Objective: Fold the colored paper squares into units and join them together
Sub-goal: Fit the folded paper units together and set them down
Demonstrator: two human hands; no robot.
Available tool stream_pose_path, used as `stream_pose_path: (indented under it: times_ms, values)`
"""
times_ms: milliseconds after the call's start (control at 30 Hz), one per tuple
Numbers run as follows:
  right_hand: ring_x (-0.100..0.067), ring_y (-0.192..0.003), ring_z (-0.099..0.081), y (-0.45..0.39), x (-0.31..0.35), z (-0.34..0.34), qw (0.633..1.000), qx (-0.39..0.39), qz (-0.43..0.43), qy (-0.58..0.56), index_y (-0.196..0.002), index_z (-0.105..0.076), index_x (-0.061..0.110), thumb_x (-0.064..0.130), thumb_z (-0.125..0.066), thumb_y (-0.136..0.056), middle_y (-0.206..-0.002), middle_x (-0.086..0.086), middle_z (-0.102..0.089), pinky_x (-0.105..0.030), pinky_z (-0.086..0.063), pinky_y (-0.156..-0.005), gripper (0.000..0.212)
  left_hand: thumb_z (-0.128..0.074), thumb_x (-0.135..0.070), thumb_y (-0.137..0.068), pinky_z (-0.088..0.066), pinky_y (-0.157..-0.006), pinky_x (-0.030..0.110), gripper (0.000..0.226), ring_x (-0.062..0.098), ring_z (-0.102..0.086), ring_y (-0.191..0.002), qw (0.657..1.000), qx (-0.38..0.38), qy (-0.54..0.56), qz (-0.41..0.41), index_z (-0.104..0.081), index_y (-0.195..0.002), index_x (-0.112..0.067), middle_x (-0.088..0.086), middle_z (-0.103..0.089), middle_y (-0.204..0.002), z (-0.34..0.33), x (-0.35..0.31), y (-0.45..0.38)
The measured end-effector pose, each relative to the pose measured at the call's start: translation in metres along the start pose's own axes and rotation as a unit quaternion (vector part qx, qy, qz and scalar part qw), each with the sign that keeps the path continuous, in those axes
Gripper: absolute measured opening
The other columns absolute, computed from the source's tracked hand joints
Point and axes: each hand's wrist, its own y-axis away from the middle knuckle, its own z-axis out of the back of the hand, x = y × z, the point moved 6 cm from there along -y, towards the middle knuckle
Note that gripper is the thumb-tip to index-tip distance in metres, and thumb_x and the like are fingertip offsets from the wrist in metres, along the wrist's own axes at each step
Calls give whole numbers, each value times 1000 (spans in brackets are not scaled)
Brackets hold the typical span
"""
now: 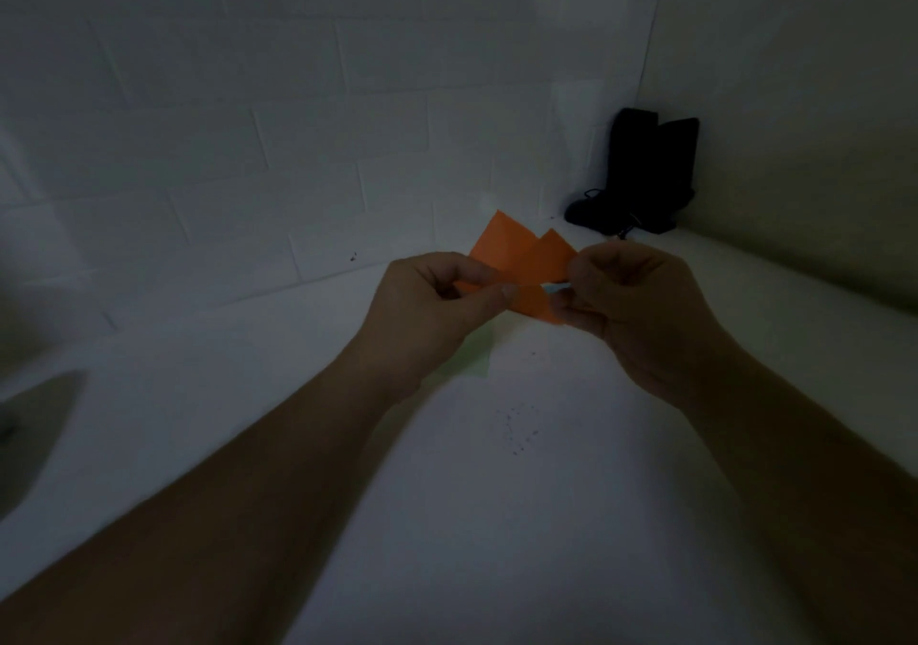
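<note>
Pinching the folded orange paper (516,259) between thumb and fingers, your left hand (427,306) and right hand (641,311) are holding it above the white table (497,520); a pale green sheet (479,354) is lying beneath them, black boots (641,172) beyond your right hand.

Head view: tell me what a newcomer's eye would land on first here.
The orange folded paper stands out first, the one bright thing in a dim scene, held up at the centre over the white surface. The left hand and right hand pinch it from either side, and a sliver of light blue shows at the right hand's fingertips. Next comes the dark black object standing in the far right corner against the pale brick wall.
</note>
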Motion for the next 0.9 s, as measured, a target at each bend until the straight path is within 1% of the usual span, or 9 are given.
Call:
stream_pose_path:
  times_ms: [100, 167, 233, 300, 367, 500, 600, 767, 900]
  values:
    - [-20, -77, -71, -2, -4, 2, 1000, -12, -15, -17, -88, -67, 4, 15, -69, -84, -81, -13, -71, -32, -60, -74, 12, -84, -17, -84, -41, -65, 37, 9, 23, -52, -66, 999, 42, -2, 4, -77, -80, -13, 24, -66, -78, -5, 5, 2]
    - [-20, -75, -72, -2, -4, 3, 1000, -11, -16, -10, -87, -66, 4, 17, -71, -79, -77, -11, -72, -31, -60, -73, 16, -86, -20, -81, -48, -70, 38, 12, 23, -59, -72, 994, 104, -15, 13, -74, -81, -18, 12, -68, -83, -14, 8, 4]
    - [-22, -76, -73, 0, -2, 1, 1000, 4, -4, 19, -85, -67, 4, 16, -73, -76, -76, -11, -72, -34, -62, -74, 16, -86, -29, -77, -54, -71, 47, 24, 27, -62, -81, 990, 138, -18, 11, -67, -91, -25, 12, -69, -98, -19, 8, 7]
    - [-24, -78, -73, 2, 0, -3, 997, 25, 12, 78, -83, -69, 3, 9, -75, -78, -76, -12, -72, -38, -63, -77, 11, -85, -27, -82, -60, -73, 52, 35, 27, -68, -90, 994, 110, -13, 11, -61, -108, -32, 10, -68, -112, -16, 4, 6]
    - [-22, -73, -71, 4, 0, -8, 991, 45, 19, 122, -83, -70, 1, 3, -75, -82, -74, -11, -72, -38, -63, -78, 6, -81, -25, -89, -64, -73, 45, 40, 23, -72, -96, 996, 85, -10, 13, -60, -120, -39, 2, -71, -113, -11, 2, 5]
    - [-23, -74, -72, 6, 1, -12, 990, 43, 28, 128, -83, -70, 6, 0, -74, -83, -74, -8, -72, -37, -62, -75, 8, -81, -25, -88, -64, -81, 43, 23, 15, -74, -97, 994, 99, -46, -8, -76, -109, -33, -8, -76, -107, -11, 3, 6]
    - [-25, -79, -73, 6, 2, -10, 991, 41, 29, 126, -87, -69, 5, -1, -73, -83, -77, -8, -73, -37, -63, -76, 8, -80, -31, -83, -65, -78, 47, 27, 16, -74, -100, 994, 88, -67, -24, -77, -110, -33, -9, -75, -111, -12, 4, 7]
    - [-27, -80, -73, 7, 3, -12, 991, 46, 38, 116, -85, -69, 7, -5, -72, -83, -78, -9, -73, -40, -62, -77, 13, -82, -22, -87, -61, -76, 30, 17, 7, -74, -89, 992, 35, -96, -68, -79, -97, -35, -13, -77, -95, -6, 0, 6]
    - [-25, -80, -73, 5, 2, -10, 992, 34, 40, 117, -86, -70, 7, -5, -73, -83, -75, -7, -73, -41, -62, -77, 13, -82, -18, -87, -63, -82, 38, 15, 11, -75, -91, 993, 39, -81, -73, -81, -94, -31, -8, -79, -93, -7, 1, 4]
